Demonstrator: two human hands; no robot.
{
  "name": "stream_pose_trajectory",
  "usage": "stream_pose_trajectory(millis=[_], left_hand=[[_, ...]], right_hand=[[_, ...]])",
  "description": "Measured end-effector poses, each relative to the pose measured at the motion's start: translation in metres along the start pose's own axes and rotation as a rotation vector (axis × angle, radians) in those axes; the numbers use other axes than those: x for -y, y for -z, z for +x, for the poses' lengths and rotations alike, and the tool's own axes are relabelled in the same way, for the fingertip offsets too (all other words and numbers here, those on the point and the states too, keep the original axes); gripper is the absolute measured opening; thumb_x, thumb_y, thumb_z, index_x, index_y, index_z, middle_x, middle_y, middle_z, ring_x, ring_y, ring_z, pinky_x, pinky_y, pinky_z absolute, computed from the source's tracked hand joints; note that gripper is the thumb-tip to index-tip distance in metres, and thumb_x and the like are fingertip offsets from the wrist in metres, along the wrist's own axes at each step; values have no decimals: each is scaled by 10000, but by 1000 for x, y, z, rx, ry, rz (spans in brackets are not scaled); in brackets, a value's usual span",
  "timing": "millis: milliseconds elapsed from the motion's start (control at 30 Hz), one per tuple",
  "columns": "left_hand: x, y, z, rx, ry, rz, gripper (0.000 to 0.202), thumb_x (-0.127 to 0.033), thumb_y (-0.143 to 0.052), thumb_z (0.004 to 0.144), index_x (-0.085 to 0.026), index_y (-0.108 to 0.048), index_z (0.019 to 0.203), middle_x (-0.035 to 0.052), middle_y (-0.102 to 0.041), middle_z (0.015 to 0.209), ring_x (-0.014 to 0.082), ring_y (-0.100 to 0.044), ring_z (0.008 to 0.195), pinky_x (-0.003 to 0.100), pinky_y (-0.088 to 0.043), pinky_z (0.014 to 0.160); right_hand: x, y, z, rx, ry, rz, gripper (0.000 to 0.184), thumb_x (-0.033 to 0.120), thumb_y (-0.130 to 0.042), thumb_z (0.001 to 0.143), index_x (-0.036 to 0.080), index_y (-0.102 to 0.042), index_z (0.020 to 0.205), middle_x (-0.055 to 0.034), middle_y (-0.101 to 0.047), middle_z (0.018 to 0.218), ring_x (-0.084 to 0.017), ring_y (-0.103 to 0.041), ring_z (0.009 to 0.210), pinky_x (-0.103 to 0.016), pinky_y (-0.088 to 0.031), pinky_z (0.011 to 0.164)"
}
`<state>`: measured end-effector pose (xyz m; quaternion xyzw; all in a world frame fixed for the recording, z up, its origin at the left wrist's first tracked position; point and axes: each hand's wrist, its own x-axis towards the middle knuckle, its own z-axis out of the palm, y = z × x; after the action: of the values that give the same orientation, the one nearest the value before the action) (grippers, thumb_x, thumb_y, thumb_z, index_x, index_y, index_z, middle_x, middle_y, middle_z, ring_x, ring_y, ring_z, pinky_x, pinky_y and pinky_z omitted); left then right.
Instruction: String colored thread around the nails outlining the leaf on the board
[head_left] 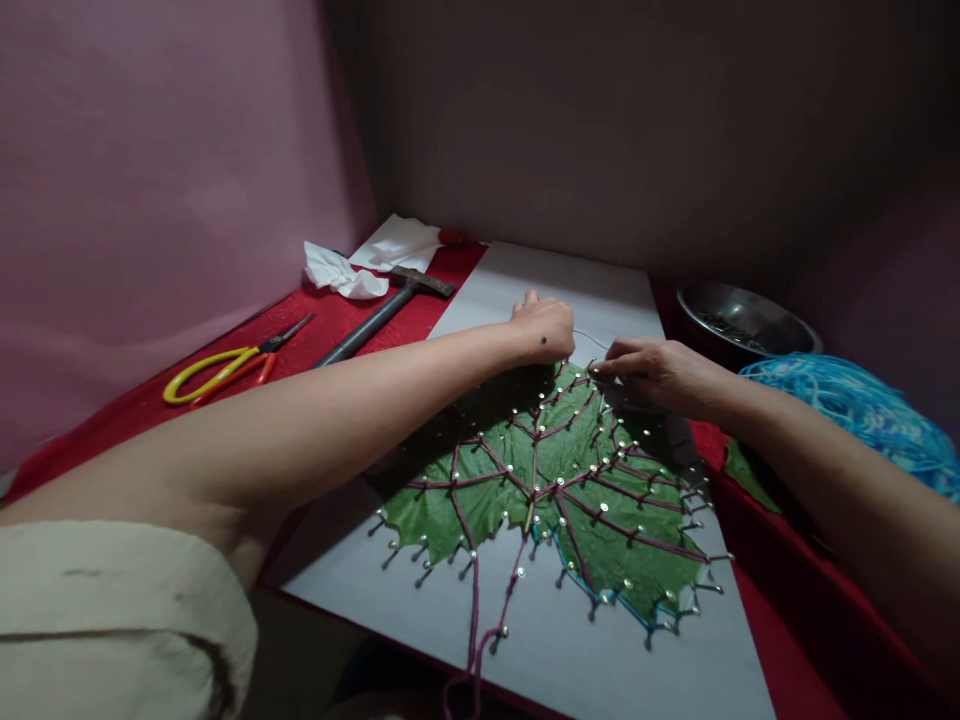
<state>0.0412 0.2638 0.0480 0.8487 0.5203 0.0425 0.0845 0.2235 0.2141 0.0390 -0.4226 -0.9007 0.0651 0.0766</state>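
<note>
A large green leaf lies on a white board, with several nails standing around its edge and along its veins. Dark purple yarn runs between the vein nails and hangs over the board's near edge. Blue yarn follows the leaf's lower right edge. My left hand is curled shut at the leaf's far tip, its fingertips hidden. From it a thin pale strand of yarn leads to my right hand, whose fingers are pinched beside a nail at the tip.
On the red cloth at left lie yellow-and-red-handled pliers, a hammer and crumpled white paper. At right are a metal bowl holding nails and a bundle of light blue yarn. Part of another leaf shows under my right forearm.
</note>
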Motion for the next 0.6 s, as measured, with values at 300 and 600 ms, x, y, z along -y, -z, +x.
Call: stream_pose_trajectory(millis=[300, 600], left_hand=[[4, -1, 2, 3, 8, -16, 400, -227, -563, 750, -102, -628, 1124, 153, -588, 1162, 330, -404, 1203, 392, -421, 931], [3, 1, 1, 12, 11, -55, 404, -241, -559, 762, -87, -613, 1131, 161, -579, 1198, 330, -397, 1218, 389, -418, 934]], right_hand=[[20, 12, 31, -41, -89, 47, 374, 51, -425, 679, 187, -723, 858, -68, -683, 924, -198, -596, 874, -328, -443, 827], [21, 7, 59, 25, -377, 101, 172, 148, -557, 675, 161, -684, 790, -27, -673, 713, -139, -582, 666, -239, -400, 589]])
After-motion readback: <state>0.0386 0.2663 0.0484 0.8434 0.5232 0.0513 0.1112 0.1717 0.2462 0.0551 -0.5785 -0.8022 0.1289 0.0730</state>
